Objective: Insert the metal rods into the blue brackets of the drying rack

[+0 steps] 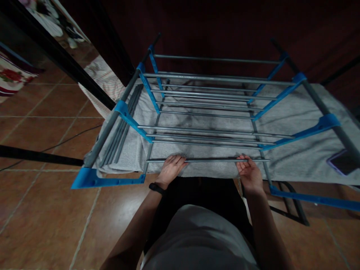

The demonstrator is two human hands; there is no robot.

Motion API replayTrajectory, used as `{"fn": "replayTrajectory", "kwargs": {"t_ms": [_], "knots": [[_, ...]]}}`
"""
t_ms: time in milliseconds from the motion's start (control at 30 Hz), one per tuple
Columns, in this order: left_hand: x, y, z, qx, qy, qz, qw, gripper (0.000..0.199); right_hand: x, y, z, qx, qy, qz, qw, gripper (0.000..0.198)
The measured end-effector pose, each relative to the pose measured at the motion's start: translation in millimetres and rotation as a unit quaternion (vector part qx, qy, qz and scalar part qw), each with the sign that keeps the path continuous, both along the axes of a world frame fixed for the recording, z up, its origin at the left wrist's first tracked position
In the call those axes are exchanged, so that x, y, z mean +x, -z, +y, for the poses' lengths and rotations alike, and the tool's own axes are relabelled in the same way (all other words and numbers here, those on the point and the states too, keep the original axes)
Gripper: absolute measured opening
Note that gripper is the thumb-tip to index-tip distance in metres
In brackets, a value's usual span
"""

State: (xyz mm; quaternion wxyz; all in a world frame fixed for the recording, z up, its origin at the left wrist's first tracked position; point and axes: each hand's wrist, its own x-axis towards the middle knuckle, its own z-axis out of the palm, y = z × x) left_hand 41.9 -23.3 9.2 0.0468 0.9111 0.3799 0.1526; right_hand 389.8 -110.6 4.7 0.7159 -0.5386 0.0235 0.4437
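Note:
A metal rod [210, 160] runs crosswise at the near side of a rack [197, 132] made of grey tubes and blue plastic brackets. My left hand [172, 168], with a dark band on its wrist, is closed over the rod near its left end. Palm up, my right hand [249, 174] has its fingers curled round the same rod near its right end. At the left front corner of the rack is a blue bracket [109, 181]. Another blue bracket [315, 198] reaches out at the right front. Several loose grey rods [119, 137] lie side by side at the left.
The rack stands on a grey cloth [287, 157] over a raised surface. A phone [343, 162] lies at the right. Dark bars [42, 155] cross the left side. A thin cable [75, 134] runs over the tiled floor [50, 210], and a striped cloth [102, 84] is beyond.

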Motion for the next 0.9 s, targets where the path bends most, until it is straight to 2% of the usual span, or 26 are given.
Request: {"fn": "replayTrajectory", "kwargs": {"t_ms": [300, 600, 900], "knots": [[3, -1.2, 2, 0.017, 0.012, -0.006, 1.0, 0.03, 7, -4, -4, 0.013, 0.018, -0.032, 0.999, 0.007], [3, -3.2, 1, 0.031, 0.021, 0.016, 0.999, 0.029, 24, 2, -11, 0.019, 0.039, -0.062, 0.997, 0.007], [2, -1.0, 1, 0.011, 0.018, 0.008, 1.0, 0.03, 23, 3, -12, 0.008, 0.058, -0.066, 0.996, 0.015]]}}
